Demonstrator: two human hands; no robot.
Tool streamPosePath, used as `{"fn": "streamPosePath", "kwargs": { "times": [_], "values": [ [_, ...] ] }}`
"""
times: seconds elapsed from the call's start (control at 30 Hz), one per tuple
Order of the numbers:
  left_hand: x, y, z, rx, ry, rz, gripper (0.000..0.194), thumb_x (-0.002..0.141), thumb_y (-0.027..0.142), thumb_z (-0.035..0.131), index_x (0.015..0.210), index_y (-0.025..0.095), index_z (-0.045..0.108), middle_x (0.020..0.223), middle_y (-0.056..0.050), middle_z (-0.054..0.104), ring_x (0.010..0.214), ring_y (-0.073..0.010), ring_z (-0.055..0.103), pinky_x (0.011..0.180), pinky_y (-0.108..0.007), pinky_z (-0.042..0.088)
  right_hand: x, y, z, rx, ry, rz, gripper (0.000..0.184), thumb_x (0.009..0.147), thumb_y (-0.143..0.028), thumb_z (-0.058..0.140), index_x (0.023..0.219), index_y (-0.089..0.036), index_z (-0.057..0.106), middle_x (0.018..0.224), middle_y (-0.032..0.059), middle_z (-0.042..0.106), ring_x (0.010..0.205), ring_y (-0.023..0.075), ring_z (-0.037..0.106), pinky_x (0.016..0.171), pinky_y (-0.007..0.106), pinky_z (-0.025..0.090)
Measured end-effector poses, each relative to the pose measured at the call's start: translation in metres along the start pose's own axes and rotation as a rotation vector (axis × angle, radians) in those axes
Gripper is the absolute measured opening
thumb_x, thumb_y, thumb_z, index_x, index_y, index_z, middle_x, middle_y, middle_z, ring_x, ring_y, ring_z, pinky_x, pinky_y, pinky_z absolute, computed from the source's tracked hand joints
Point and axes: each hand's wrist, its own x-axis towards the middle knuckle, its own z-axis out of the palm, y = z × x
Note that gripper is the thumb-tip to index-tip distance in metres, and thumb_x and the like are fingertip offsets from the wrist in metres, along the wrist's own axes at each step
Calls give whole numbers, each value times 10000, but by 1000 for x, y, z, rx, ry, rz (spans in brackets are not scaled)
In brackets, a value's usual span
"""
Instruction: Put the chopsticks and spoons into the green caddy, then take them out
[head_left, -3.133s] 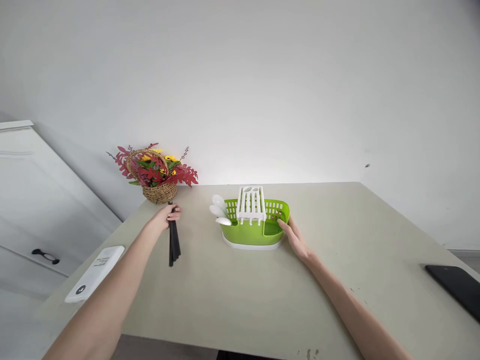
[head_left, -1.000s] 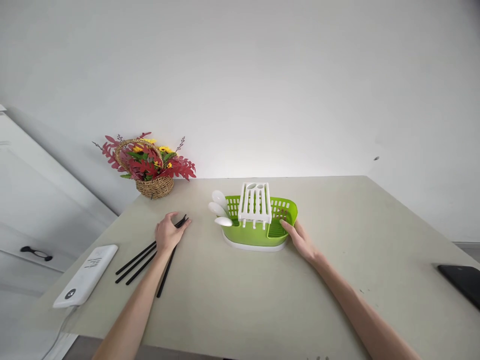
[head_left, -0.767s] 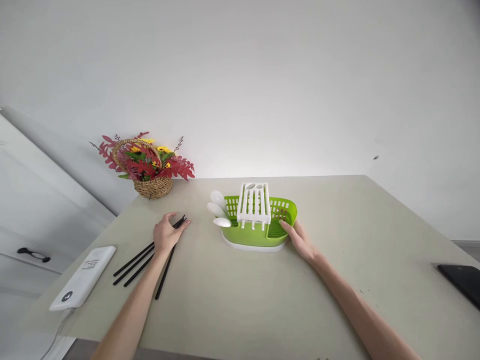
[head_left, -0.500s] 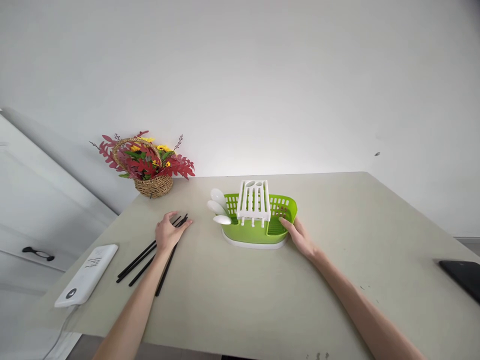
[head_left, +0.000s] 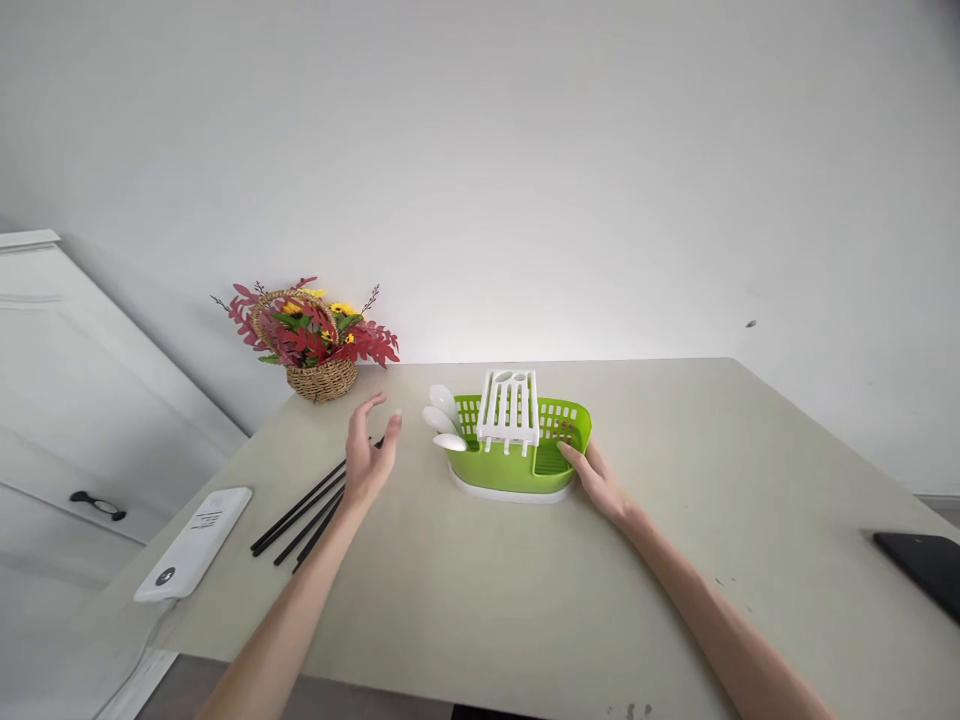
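Observation:
My left hand (head_left: 369, 460) hovers over the far ends of several black chopsticks (head_left: 300, 513), its thumb and fingers spread with nothing between them. The chopsticks lie close together on the table, partly hidden by the hand and forearm. My right hand (head_left: 600, 485) grips the right end of a green plastic basket (head_left: 499, 470), thumb inside the rim and fingers around the outside. A white slotted utensil rack (head_left: 508, 410) with small hooks at its front sits across the basket's middle. Several white spoons (head_left: 448, 441) lean out over its left end.
On the far left of the table stands a wicker basket of artificial flowers (head_left: 322, 382). A white power bank (head_left: 193, 545) with a cable lies near the left edge. At the right edge is a black phone (head_left: 922, 565). Behind the table rises a pale wall (head_left: 562, 180).
My left hand has lifted off the chopsticks and opened wider. The rightmost chopstick now lies closer to the others. My right hand stays on the green basket, and the view has shifted slightly.

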Motion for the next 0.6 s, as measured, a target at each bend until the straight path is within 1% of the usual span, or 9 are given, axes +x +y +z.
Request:
{"fn": "streamPosePath", "kwargs": {
  "times": [0.07,0.1,0.17,0.23,0.3,0.37,0.43,0.5,0.6],
  "values": [
    [5,23,9,-174,-128,101,591,991,615,578,1449,247,508,1636,-128,443,1546,-298,383,1289,-488,296,0,0,-1,1,-4,-2,563,1009,-627,554,1444,-269,573,1486,60,635,1405,301,540,1221,479,387],
    [7,33,13,-248,-200,139,678,972,663,579,1503,258,463,1676,-127,381,1566,-310,348,1295,-493,290,0,1,-1,1,-6,-4,562,1010,-622,554,1453,-277,566,1491,55,632,1403,298,543,1220,476,389],
    [12,47,21,-349,-341,185,848,912,748,602,1581,277,379,1714,-132,307,1565,-341,344,1285,-506,319,1,1,-1,2,-7,-6,558,1009,-619,557,1460,-291,564,1495,48,629,1398,295,547,1220,472,392],
    [18,56,26,-361,-459,204,916,863,764,656,1594,285,381,1709,-137,315,1547,-364,372,1264,-514,356,2,1,-1,3,-2,-6,556,1004,-620,562,1452,-292,572,1489,47,633,1396,298,549,1221,476,391],
    [23,62,30,-298,-527,210,841,855,698,721,1543,284,470,1669,-132,388,1535,-365,387,1259,-515,360,2,1,-1,5,4,-4,555,999,-621,567,1441,-287,581,1476,52,643,1389,303,557,1217,485,396],
    [26,68,32,-238,-553,222,704,868,599,762,1459,272,563,1596,-126,487,1506,-350,429,1256,-508,360,3,1,-1,12,1,-2,552,996,-618,571,1433,-282,585,1464,57,652,1375,305,571,1207,489,412],
    [28,73,33,-224,-547,245,591,881,536,770,1378,253,622,1501,-126,577,1441,-331,505,1228,-491,396,3,0,-1,19,-4,-3,543,997,-612,572,1428,-281,584,1458,57,656,1367,302,581,1198,484,425],
    [29,76,34,-233,-533,276,507,887,513,768,1299,236,663,1400,-127,645,1359,-316,573,1176,-466,447,3,-1,-1,23,-7,-7,533,999,-605,572,1423,-281,582,1458,55,655,1369,297,579,1199,479,425],
    [26,77,34,-224,-495,315,419,893,506,762,1199,226,700,1263,-122,700,1250,-301,634,1096,-436,495,3,-2,0,25,-10,-13,522,1005,-593,567,1421,-278,580,1458,56,653,1376,290,573,1204,476,420]
  ]
}}
